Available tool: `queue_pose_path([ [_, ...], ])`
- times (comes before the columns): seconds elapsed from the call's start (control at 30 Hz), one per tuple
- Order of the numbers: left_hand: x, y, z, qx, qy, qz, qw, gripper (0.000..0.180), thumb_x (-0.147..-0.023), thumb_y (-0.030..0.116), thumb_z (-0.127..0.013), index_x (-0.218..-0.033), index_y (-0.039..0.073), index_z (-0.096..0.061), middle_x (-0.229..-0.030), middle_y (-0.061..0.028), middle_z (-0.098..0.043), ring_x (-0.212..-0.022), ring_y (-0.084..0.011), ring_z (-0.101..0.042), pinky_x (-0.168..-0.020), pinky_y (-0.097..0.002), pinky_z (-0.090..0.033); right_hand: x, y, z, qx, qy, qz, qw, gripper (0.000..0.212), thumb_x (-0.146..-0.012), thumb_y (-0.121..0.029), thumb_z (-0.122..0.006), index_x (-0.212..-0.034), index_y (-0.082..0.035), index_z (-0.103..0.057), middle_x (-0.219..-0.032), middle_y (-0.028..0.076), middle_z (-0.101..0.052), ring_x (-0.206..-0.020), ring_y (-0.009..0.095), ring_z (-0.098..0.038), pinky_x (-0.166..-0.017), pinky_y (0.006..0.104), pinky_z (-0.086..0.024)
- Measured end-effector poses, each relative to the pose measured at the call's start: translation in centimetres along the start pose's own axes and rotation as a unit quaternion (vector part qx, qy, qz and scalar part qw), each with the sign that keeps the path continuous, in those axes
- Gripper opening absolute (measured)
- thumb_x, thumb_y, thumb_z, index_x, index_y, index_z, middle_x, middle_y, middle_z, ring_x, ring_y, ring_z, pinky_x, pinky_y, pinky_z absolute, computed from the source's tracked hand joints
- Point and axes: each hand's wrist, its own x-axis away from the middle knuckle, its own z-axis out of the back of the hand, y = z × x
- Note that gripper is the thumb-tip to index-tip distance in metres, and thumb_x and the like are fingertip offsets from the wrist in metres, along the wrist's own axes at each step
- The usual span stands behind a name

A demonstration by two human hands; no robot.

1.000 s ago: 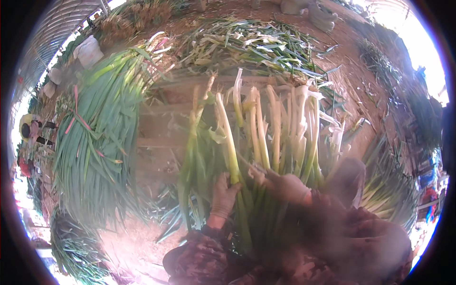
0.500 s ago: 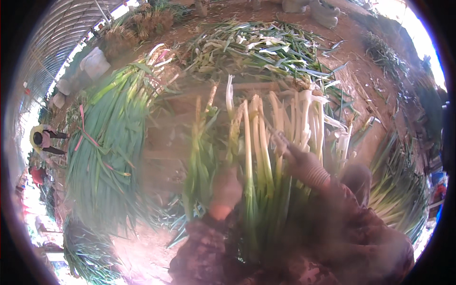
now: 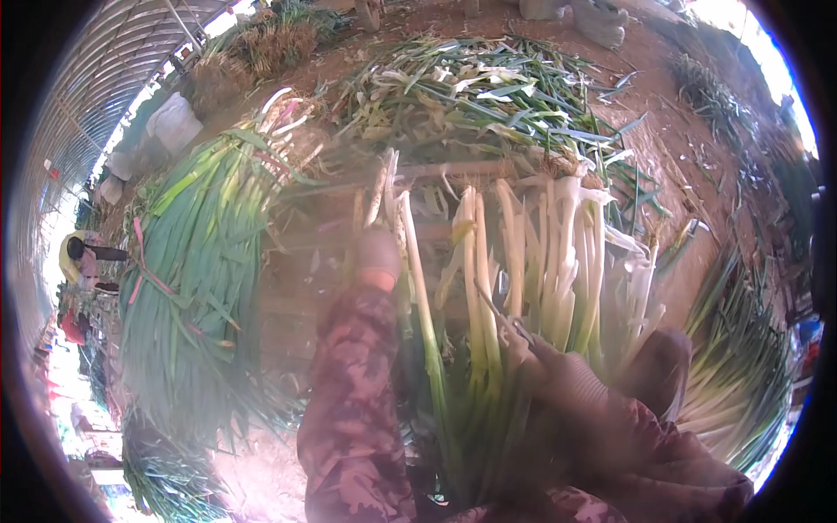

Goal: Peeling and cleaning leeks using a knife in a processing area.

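Observation:
Several long green onions (image 3: 479, 279), white at the root end and green lower down, lie side by side in front of me. My left hand (image 3: 377, 254), gloved, reaches forward over the leftmost stalks. Pale root ends (image 3: 382, 187) stick out just beyond it; its fingers are hidden behind the back of the hand. At the right, my gloved right hand (image 3: 562, 379) is closed round a thin dark metal tool (image 3: 516, 326) whose narrow end points up and left across the stalks. I cannot make out the tool's exact kind.
A big tied bundle of green onions (image 3: 196, 261) lies at the left. Stripped leaves are heaped (image 3: 488, 87) beyond the work surface. More green onions (image 3: 737, 375) lie at the right. A white sack (image 3: 174, 120) and another person (image 3: 83, 257) are at the far left.
My left hand has moved forward and slightly left, toward the root ends. My right hand, with the tool, has drawn back toward me. Some of the left stalks have shifted.

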Motion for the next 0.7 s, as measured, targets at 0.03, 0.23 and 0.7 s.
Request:
queue_pose_path([
  [0.03,1.2,1.0,1.3,0.070,0.016,-0.001,0.997,0.033,-0.093,0.018,-0.057,-0.121,0.001,-0.060,-0.108,-0.0172,-0.069,-0.099,-0.0364,-0.068,-0.084,-0.0493,-0.052,0.3,0.2,0.7,0.002,0.021,0.004,1.000,0.063,-0.089,-0.022,-0.064,-0.145,-0.011,-0.038,-0.093,0.028,-0.064,-0.089,0.048,-0.063,-0.074,0.0490,-0.052],
  [0.23,17.7,-0.8,-2.7,0.296,0.121,0.027,0.947,0.045,-0.094,0.029,-0.058,-0.130,0.004,-0.047,-0.108,-0.0279,-0.065,-0.096,-0.0486,-0.062,-0.083,-0.0532,-0.049,0.7,1.8,-2.3,0.072,-0.021,0.148,0.986,0.047,-0.097,-0.021,-0.059,-0.141,-0.014,-0.046,-0.106,0.018,-0.066,-0.092,0.033,-0.069,-0.074,0.0357,-0.055],
  [0.7,35.6,5.4,-1.8,0.496,0.036,0.103,0.861,0.054,-0.090,0.031,-0.062,-0.129,0.000,-0.043,-0.105,-0.0302,-0.062,-0.095,-0.0498,-0.061,-0.081,-0.0532,-0.048,9.5,0.0,-5.2,0.131,-0.049,0.089,0.986,0.067,-0.085,-0.023,-0.066,-0.143,-0.005,-0.038,-0.079,0.028,-0.065,-0.076,0.045,-0.066,-0.067,0.0509,-0.054],
])
